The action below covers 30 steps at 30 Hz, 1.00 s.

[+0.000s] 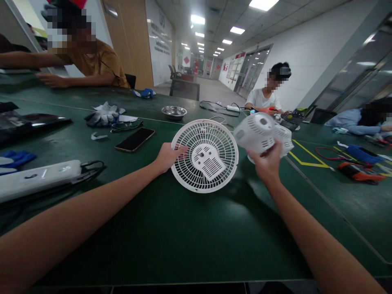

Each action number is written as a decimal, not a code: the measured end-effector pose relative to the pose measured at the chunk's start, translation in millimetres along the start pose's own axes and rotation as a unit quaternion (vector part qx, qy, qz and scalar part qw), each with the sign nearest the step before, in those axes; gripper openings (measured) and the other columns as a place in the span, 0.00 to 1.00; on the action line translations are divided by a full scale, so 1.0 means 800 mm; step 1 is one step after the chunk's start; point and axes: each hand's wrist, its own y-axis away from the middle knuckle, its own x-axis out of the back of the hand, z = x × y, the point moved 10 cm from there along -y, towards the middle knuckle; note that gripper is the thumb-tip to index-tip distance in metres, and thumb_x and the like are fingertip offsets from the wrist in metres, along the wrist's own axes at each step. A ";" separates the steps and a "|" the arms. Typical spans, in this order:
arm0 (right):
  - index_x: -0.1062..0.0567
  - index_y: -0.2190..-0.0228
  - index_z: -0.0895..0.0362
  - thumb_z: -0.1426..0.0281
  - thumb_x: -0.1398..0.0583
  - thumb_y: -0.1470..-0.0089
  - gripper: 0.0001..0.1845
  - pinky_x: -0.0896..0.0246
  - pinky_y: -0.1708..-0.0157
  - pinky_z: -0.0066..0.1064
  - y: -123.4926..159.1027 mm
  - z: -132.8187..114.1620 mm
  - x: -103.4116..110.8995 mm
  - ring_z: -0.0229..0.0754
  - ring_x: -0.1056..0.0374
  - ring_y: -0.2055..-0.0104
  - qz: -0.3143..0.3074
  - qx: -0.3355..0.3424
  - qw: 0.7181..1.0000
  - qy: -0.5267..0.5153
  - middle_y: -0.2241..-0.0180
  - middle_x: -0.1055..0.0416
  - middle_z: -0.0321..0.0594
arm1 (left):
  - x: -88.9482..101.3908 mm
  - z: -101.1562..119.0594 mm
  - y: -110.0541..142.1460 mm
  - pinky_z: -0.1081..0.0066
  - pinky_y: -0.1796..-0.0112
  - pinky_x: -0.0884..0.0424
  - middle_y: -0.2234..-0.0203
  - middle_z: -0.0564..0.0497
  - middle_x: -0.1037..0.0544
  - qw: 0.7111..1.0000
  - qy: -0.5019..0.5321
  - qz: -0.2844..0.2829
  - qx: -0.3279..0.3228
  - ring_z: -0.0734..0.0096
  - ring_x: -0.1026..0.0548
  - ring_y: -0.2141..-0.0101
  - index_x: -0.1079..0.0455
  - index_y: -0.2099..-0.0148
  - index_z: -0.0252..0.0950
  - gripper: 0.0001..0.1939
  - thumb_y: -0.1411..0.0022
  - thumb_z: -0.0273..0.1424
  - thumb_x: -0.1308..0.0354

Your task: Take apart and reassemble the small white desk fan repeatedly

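Arms (101,212) outstretched, left hand (168,158) gripping grille (208,157)

White housing (259,132): blurred, perhaps a motor cover | white bar (44,179): cropped at left

Phone (134,140) left of fan grille (211,157)

The round grille (208,157) looks like matt white plastic, its slotted centre plate smooth. The vented housing (256,132) appears to be smooth, pale plastic, blurred. The bowl (174,113) is shiny metal; the phone (135,140) has a glossy, glass-like face. Knit-looking cloth gloves (105,114) lie rumpled on the smooth, faintly sheened worktop (190,232). Wood-look panelling (134,41) is ribbed.
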 end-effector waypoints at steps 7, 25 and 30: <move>0.34 0.50 0.57 0.45 0.34 0.52 0.38 0.30 0.52 0.50 0.045 0.023 -0.090 0.57 0.26 0.56 -0.168 -0.128 0.972 0.099 0.53 0.23 0.55 | 0.001 -0.001 -0.001 0.63 0.65 0.20 0.71 0.47 0.17 1.000 -0.004 0.006 0.004 0.64 0.19 0.71 0.21 0.64 0.32 0.07 0.40 0.32 0.30; 0.24 0.50 0.46 0.46 0.48 0.36 0.25 0.25 0.54 0.53 0.153 -0.090 -0.163 0.55 0.22 0.53 -0.405 -0.303 0.786 -0.355 0.58 0.19 0.42 | 0.019 0.034 0.015 0.68 0.70 0.28 0.76 0.49 0.20 0.980 -0.128 0.092 -0.121 0.65 0.22 0.73 0.25 0.70 0.36 0.21 0.30 0.46 0.41; 0.33 0.40 0.42 0.49 0.43 0.39 0.29 0.23 0.55 0.52 0.132 -0.099 -0.146 0.56 0.25 0.46 -0.285 -0.249 0.848 -0.372 0.45 0.23 0.41 | 0.019 0.023 0.007 0.67 0.68 0.26 0.72 0.47 0.19 0.988 0.020 0.075 -0.137 0.66 0.22 0.71 0.26 0.65 0.37 0.31 0.28 0.58 0.53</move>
